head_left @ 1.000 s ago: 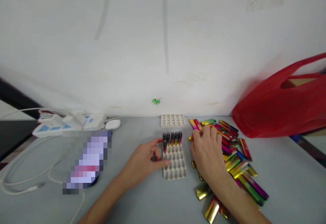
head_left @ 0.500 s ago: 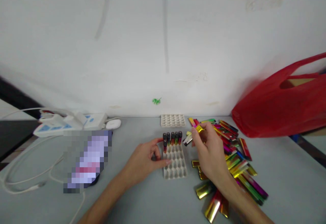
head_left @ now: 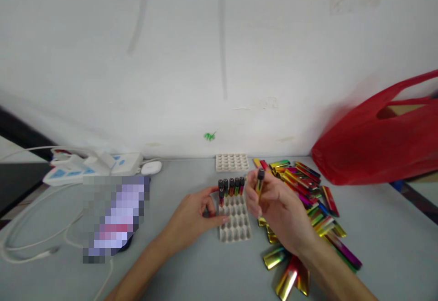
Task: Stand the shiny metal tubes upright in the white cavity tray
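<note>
A pale tray with rows of hollows (head_left: 235, 227) lies on the grey table. Several black-topped tubes (head_left: 232, 185) stand upright in its far row, and one more stands at the left of the row nearer to me. My left hand (head_left: 191, 216) holds the tray's left side, thumb on the near part and fingers at the far left corner. To the right of the tray, my right hand (head_left: 273, 200) grips a black-topped, gold-coloured tube (head_left: 260, 183), held upright above the table.
A second pale tray (head_left: 232, 162) lies by the wall. Shiny coloured tubes (head_left: 326, 225) are piled at the right, before a red bag (head_left: 376, 141). A pixelated phone (head_left: 119, 219), white cables and a power strip (head_left: 126, 164) occupy the left.
The tube in my right hand has turned from slanted to upright, black end up. That hand has rotated and shifted slightly left. My left hand stays on the tray.
</note>
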Tool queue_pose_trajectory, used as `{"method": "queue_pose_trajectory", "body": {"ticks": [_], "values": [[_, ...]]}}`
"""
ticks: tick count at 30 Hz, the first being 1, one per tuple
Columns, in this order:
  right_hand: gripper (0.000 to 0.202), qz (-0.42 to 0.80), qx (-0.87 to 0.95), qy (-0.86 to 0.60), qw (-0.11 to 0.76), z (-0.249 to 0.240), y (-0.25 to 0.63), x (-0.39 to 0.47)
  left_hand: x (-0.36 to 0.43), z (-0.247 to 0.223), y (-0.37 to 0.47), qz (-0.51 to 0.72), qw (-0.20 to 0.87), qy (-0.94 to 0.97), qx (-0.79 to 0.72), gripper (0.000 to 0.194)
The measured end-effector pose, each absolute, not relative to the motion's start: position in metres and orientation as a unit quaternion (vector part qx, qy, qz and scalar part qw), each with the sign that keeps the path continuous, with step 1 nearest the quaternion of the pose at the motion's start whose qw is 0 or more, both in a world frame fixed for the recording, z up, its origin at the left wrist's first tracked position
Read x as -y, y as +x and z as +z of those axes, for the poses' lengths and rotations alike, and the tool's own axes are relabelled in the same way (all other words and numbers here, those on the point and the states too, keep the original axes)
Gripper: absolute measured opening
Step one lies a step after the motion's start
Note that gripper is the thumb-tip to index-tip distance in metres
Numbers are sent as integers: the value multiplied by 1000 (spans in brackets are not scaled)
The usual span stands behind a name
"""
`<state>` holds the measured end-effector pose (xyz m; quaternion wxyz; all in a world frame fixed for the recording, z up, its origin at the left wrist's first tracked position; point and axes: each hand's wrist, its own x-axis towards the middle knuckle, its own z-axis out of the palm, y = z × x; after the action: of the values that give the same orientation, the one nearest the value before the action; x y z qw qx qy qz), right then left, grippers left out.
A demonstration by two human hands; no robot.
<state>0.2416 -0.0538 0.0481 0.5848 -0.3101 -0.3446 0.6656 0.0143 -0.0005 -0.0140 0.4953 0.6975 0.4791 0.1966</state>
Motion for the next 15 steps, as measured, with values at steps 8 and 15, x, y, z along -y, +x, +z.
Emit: {"method": "queue_pose_trajectory", "body": {"ticks": [8, 15], "values": [[21, 799, 265, -176, 511, 56, 240, 62, 0, -17, 14, 205, 482, 707, -475, 84], [28, 833, 217, -139, 490, 57, 239, 61, 0, -18, 14, 206, 479, 713, -468, 85]]}}
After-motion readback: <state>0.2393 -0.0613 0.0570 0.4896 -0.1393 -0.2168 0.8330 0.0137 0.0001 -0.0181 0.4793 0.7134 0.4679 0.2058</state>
